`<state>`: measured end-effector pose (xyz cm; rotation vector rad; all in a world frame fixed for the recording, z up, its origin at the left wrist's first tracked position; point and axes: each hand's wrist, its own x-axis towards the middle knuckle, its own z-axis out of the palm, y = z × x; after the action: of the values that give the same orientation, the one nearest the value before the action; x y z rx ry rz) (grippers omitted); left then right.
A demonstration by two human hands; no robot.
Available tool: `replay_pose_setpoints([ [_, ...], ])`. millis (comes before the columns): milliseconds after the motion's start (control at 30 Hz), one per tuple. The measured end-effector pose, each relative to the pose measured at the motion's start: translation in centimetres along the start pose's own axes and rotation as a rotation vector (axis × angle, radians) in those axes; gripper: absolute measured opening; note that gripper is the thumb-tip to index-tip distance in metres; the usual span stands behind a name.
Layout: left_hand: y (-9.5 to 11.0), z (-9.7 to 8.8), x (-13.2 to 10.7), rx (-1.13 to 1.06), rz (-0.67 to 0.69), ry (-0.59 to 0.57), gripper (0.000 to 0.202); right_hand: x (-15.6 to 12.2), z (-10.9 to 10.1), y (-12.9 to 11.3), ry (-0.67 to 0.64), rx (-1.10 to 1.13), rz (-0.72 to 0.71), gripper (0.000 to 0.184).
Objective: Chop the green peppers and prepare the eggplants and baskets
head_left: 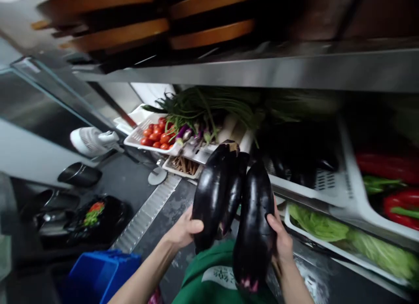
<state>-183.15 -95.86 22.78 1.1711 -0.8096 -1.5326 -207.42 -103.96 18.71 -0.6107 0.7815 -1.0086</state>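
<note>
- The left hand (186, 229) grips the left eggplant (209, 195), low in the middle of the frame, with its thumb on the side.
- The right hand (282, 236) grips the right eggplant (255, 221), just right of the middle.
- A thinner eggplant (234, 190) sits between these two; I cannot tell which hand holds it.
- Left of the top middle, a white basket (133, 139) has lots of red tomatoes (156, 136) in it.
- Under it, a small tray (168, 166) has thin brown sticks (185, 165).
- Right of the middle, a white basket with holes (304, 189) has dark, shiny things in it, too dim to name.
- At the right edge, another white basket (366, 210) has red peppers (404, 205) and a green pepper (381, 184).
- At the lower right, a long, low tray (327, 249) has leafy greens (381, 251).
- At the lower left, a blue bin (93, 271) stands; I cannot see inside.
- Above it, a black bag (113, 212) has red and green bits (94, 213).
</note>
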Motion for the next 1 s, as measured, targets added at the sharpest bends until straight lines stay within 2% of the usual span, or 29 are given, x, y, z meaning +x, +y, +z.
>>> replay_pose_setpoints([
  [100, -0.1, -4.3, -4.8, 0.054, 0.12, 0.031, 0.094, -0.3, 5.6, 4.8, -0.112, -0.081, -0.07, 0.094],
  [233, -0.2, -12.9, -13.9, 0.305, 0.276, 0.271, 0.102, -1.9, 15.7, 12.9, -0.366, -0.175, -0.103, 0.1],
  [367, -1.4, -20.6, -23.6, 0.512, 0.274, 0.53, 0.115, -4.3, 25.8, 22.2, -0.597, -0.292, 0.024, 0.104],
  [500, -2.8, -27.3, -30.3, 0.427, 0.229, 0.708, 0.135, -5.2, 34.1, 30.0, -0.78, -0.439, 0.182, 0.101],
  [633, -3.8, -34.1, -34.1, 0.345, 0.285, 0.83, 0.129, -3.5, 41.4, 37.1, -0.924, -0.584, 0.317, 0.11],
  [733, -4.5, -39.4, -35.4, 0.277, 0.323, 0.949, 0.122, -2.0, 46.1, 42.5, -1.017, -0.634, 0.41, 0.109],
  [833, -4.7, -45.8, -36.0, 0.215, 0.31, 1.051, 0.123, -0.2, 51.1, 48.6, -1.034, -0.596, 0.532, 0.103],
  [900, -4.1, -50.7, -36.3, 0.209, 0.297, 1.103, 0.122, 1.3, 55.1, 52.7, -1.032, -0.56, 0.613, 0.102],
  [1000, -1.5, -58.3, -36.7, 0.191, 0.314, 1.198, 0.113, 4.0, 62.3, 57.8, -1.049, -0.521, 0.69, 0.099],
])
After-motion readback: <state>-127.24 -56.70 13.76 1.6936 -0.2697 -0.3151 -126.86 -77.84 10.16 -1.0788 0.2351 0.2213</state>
